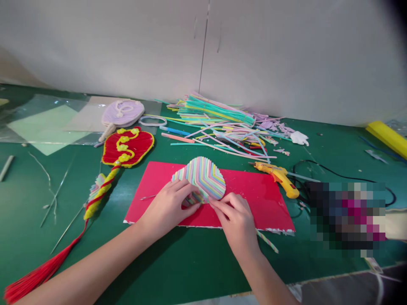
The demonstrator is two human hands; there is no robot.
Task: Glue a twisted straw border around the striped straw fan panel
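Note:
A rounded piece of pastel striped pipe cleaners (208, 176) is held above a red board (267, 199). My left hand (170, 205) grips its lower left side, thumb and fingers closed on it. At its bottom edge, the fingertips of my right hand (235, 216) are pinched together and meet the piece near my left thumb. Whatever small part lies between the right fingertips is hidden. A twisted pastel stick (267, 242) shows from beneath my right hand, its near end past the board's front edge.
Behind the board lies a heap of coloured pipe cleaners (219, 114). A yellow glue gun (280, 176) rests at the right with a black cord. On the left are a red fan (140, 146) with tassel and a lilac fan (127, 113).

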